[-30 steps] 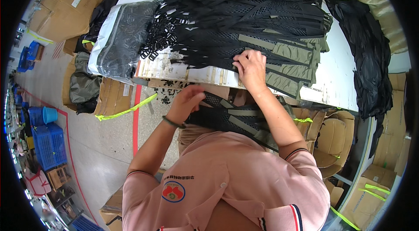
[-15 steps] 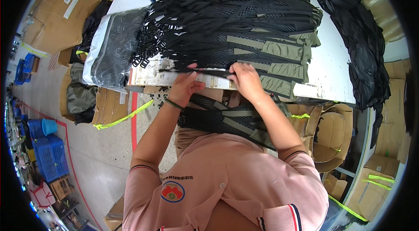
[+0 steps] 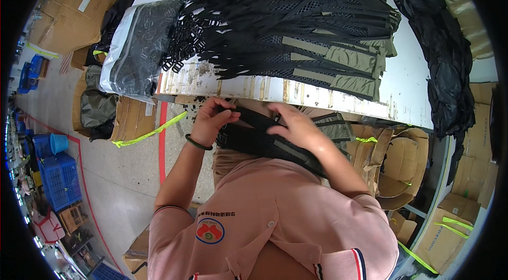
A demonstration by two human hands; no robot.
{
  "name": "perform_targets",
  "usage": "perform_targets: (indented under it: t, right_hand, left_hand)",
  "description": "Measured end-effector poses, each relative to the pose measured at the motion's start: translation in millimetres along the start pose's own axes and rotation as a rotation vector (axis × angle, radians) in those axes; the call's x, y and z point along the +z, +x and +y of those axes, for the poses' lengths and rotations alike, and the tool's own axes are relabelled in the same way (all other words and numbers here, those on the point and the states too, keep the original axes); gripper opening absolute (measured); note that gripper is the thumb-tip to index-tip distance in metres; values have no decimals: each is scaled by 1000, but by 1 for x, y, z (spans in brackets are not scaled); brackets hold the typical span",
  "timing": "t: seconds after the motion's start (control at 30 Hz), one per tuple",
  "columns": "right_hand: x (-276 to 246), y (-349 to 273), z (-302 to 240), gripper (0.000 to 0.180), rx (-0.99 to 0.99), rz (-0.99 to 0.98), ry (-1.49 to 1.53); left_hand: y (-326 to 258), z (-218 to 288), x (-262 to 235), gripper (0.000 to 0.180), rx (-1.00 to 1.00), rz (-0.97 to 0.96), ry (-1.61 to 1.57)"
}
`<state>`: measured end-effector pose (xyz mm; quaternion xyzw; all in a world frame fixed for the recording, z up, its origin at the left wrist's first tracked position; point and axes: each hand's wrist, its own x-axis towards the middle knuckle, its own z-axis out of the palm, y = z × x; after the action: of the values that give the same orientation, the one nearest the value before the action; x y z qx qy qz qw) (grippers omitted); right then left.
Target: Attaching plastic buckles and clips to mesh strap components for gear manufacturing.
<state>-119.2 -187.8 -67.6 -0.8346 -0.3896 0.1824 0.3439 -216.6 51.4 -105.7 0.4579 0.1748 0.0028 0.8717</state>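
Observation:
Just off the table's near edge, my left hand (image 3: 210, 125) is closed, thumb and fingertips pinching the end of a black webbing strap (image 3: 254, 118). My right hand (image 3: 297, 127) is over the same strap with thumb and fingers apart, and I see no grip in it. Below both hands, black mesh strap pieces (image 3: 264, 145) with grey-green sections lie across my lap. A thick pile of similar black straps (image 3: 296, 20) with olive fabric ends covers the table. Black plastic buckles (image 3: 182, 42) are heaped at the pile's left side.
A clear bag of black buckles (image 3: 138, 47) lies at the white table's (image 3: 248, 89) left end. Black fabric (image 3: 450, 63) hangs over its right end. Open cardboard boxes stand below, one on the left (image 3: 132, 121) and one on the right (image 3: 402, 163).
Both hands have come down from the table edge toward my lap, bringing the strap with them. My right hand's fingers have spread. Olive-ended pieces at the pile's near edge have left the table.

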Motion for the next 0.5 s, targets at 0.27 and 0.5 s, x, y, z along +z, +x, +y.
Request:
perform_targets:
  t: [0.27,0.5]
  right_hand:
    - [61,51,-37,23,92,23,536]
    - [63,66,-43,18,-109,98,311]
  left_hand:
    - [31,38,-30,15,421,174,828]
    - [90,89,-104,35,420,524,1583]
